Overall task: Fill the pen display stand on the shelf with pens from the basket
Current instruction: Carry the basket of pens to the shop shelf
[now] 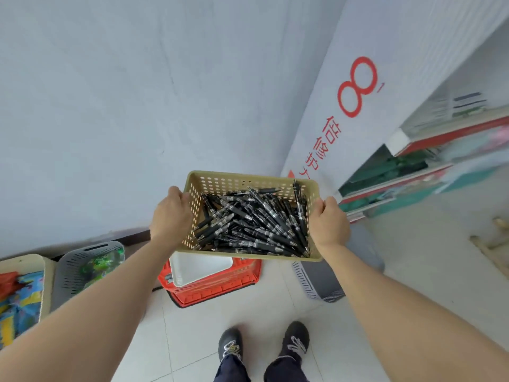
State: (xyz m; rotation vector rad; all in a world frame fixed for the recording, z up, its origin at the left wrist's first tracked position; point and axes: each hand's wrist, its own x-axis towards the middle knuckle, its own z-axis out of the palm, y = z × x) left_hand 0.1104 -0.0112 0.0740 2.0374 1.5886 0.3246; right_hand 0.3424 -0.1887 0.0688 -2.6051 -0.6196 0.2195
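Here the left hand and right hand grip the basket's short edges, keeping it level; pens stay heaped inside.

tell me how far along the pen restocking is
Early. Done: the basket, heaped with black pens, is held up off the floor. In hand: left hand and right hand grip its two ends. Left: reaching the shelf at right and slotting every pen; no display stand is visible yet.
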